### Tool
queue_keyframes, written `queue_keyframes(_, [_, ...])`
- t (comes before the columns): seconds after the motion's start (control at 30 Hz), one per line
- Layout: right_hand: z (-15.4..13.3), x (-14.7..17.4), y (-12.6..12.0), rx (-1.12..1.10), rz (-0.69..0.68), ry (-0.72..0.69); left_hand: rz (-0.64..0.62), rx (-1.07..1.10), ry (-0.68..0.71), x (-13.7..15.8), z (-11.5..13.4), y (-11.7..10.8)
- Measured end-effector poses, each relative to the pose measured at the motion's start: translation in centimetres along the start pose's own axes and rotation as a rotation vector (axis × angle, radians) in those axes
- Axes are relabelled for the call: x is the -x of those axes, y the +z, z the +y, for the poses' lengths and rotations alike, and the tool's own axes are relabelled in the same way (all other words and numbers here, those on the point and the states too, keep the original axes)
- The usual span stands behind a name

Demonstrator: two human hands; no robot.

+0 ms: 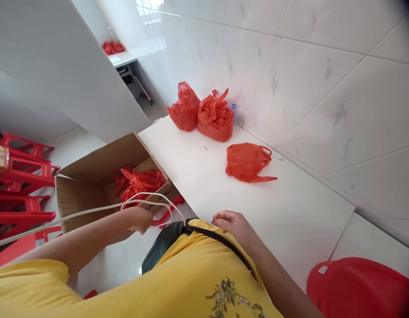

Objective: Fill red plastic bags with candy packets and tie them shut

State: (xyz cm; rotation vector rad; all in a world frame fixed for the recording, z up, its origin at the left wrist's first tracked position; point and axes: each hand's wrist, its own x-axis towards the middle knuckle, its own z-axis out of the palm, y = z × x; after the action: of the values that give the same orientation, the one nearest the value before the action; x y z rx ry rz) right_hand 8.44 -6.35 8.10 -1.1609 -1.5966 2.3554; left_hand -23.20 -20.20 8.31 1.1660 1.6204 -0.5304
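My left hand (pixel 142 220) is beside the near side of an open cardboard box (pixel 101 154), its fingers curled downward and partly hidden. What it holds, if anything, does not show. A white cord (pixel 81 212) loops close above that hand and runs to my waist. Red plastic bags (pixel 143 182) lie inside the box. Over the near edge of the white table (pixel 204 181), my right hand (pixel 233 226) has its thumb and fingers pinched together; whatever is between them is too small to name. Farther along the table, a flattened red bag (pixel 247 161) lies by itself.
Two filled red bags, a left one (pixel 185 109) and a right one (pixel 216 118), stand against the tiled wall (pixel 304 84), with a blue-capped bottle (pixel 234 112) behind. A red chair (pixel 360 287) is at lower right, red stools (pixel 24 176) at left. A grey partition (pixel 65 57) rises behind the box.
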Motion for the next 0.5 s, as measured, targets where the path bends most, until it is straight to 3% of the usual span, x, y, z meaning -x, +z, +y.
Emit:
queue_keyframes(0.1, [0.2,-0.2,1.5,0.004,-0.104,-0.011,-0.344,0.094,-0.037,0.5,0.9,0.2])
queue_keyframes(0.27, [-1.2,-1.6,4.1,0.18,-0.195,-0.041,-0.633,0.312,0.025,0.7,2.5,1.6])
queue_keyframes(0.5, [-0.1,-3.2,6.4,0.44,-0.279,-0.051,-0.386,0.212,-0.044,1.1,2.4,3.1])
